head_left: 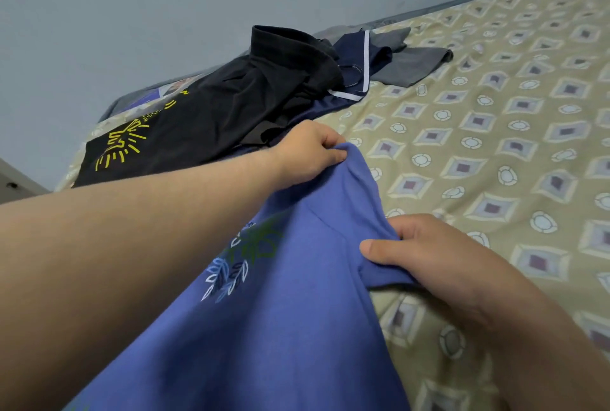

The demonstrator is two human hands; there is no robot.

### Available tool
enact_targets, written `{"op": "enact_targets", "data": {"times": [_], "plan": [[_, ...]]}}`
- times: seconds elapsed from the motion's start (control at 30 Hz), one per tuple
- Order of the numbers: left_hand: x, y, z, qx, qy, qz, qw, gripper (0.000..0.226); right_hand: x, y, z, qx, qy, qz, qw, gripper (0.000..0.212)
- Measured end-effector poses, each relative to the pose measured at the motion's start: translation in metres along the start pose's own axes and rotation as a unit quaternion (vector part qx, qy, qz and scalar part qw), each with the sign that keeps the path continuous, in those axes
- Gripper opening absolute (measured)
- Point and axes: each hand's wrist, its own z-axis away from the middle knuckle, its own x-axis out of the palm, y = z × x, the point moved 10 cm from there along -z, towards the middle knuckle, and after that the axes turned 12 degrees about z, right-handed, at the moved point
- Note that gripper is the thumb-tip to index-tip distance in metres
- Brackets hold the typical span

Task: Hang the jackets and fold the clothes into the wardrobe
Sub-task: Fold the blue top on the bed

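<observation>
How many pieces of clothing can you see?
5: blue shirt, in left hand and right hand; black printed tee at left; black collared shirt atop it; navy piece beside that; grey piece farthest right. More may be buried.

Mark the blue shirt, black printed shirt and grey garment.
blue shirt point(297, 328), head view, front below leaf print.
black printed shirt point(185, 139), head view, plain middle.
grey garment point(412, 67), head view, flat middle.

Cannot see the bottom of the blue shirt point(280, 328), cut off by the lower edge. Cannot see all of its leaf print point(227, 275), partly behind the left arm point(132, 229). Cannot see the fingertips of the left hand point(307, 153) or right hand point(429, 255), tucked into the cloth. Cannot see much of the dark blue clothes point(356, 60) under the black shirt point(204, 120), nor read the tiny writing there.
</observation>
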Motion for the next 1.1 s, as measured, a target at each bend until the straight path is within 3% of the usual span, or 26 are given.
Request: {"op": "enact_targets", "data": {"times": [0.1,0.17,0.27,0.37,0.43,0.57,0.7,0.8,0.93,1.03,1.1], "plan": [[0.001,-0.006,0.003,0.017,0.046,-0.067,0.997,0.018,-0.025,0.003,0.007,0.039,0.073,0.071,0.994,0.044],[-0.015,-0.001,0.019,0.029,0.144,-0.129,0.981,0.032,-0.034,0.005,0.01,0.063,0.101,0.095,0.988,0.04],[-0.028,0.006,0.078,0.074,0.259,-0.087,0.959,0.049,-0.037,0.007,0.01,0.078,0.134,0.088,0.984,0.047],[0.015,-0.019,0.135,-0.014,0.156,-0.059,0.986,0.088,-0.037,0.003,0.006,0.04,0.17,0.124,0.977,0.045],[0.043,-0.035,0.158,-0.064,0.068,-0.144,0.985,0.108,-0.035,0.0,0.002,0.011,0.156,0.126,0.98,0.04],[0.061,-0.035,0.16,-0.061,-0.013,-0.25,0.966,0.123,-0.038,0.009,0.007,0.033,0.077,0.134,0.987,0.029],[0.069,-0.036,0.155,-0.06,-0.074,-0.275,0.957,0.133,-0.039,0.022,0.009,0.079,0.04,0.28,0.956,0.021],[0.068,-0.029,0.14,-0.027,-0.102,-0.257,0.96,0.122,-0.032,0.013,0.006,0.067,0.073,0.257,0.961,0.014],[0.055,-0.019,0.087,-0.004,-0.085,-0.134,0.987,0.065,-0.045,-0.002,0.004,0.051,0.217,0.219,0.95,0.016],[0.057,-0.011,0.049,0.022,-0.065,-0.148,0.987,0.053,-0.045,0.006,-0.002,0.045,0.231,0.165,0.958,0.014],[0.059,0.003,0.037,0.054,-0.046,-0.115,0.991,0.042,-0.05,0.019,-0.003,0.055,0.223,0.067,0.971,0.012]]}}
